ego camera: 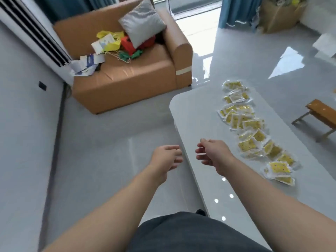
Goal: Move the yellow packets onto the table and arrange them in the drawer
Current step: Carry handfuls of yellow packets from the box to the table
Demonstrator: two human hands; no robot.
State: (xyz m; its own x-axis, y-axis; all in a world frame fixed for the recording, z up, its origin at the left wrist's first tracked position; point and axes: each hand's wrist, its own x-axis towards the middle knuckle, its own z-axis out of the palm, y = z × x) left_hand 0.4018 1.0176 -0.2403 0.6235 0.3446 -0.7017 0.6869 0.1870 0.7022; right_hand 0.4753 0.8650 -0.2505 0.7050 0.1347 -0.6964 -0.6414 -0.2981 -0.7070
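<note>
We see the yellow, crinkle-edged plastic packets [249,122] lying in a long, overlapping row on the glossy white table [196,113], running from one o'clock down to three o'clock of the hands, so we judge the move onto the table done and the drawer step not yet begun. No drawer is in view. The left hand [168,158] hangs over the floor just off the table's near edge, its fingers loosely curled on nothing. The right hand [212,154] hovers over the table's bare strip, its fingers relaxed and apart, also empty, near the packets at its three o'clock but not touching them. The risk we see is the slick top: a sweeping grab at the shingled packets could skid some off the far edge, or lift a clump that spills. The packets carry dark dots, but we can read no writing or brand.
</note>
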